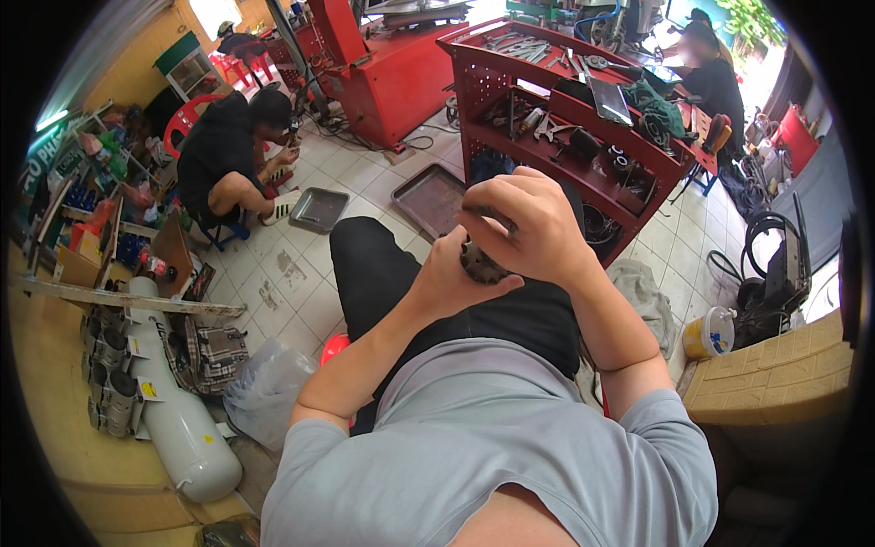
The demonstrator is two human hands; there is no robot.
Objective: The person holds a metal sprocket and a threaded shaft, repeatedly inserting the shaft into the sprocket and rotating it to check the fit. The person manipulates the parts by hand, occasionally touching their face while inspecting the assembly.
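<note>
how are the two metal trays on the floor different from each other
The small tray lies nearer the crouching person; the large tray lies beside the red tool cart. The small tray looks roughly square, the large tray longer and darker. Both are shallow, grey, and rest flat on the tiled floor.

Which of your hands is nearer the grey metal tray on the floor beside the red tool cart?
Left. The left hand sits on the side toward the grey tray; the right hand lies further right. Both hold a toothed metal part.

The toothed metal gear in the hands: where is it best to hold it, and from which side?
Probably by its toothed rim, from the sides: the gear is round, and the left hand cups it from below while the right hand covers its top.
</note>
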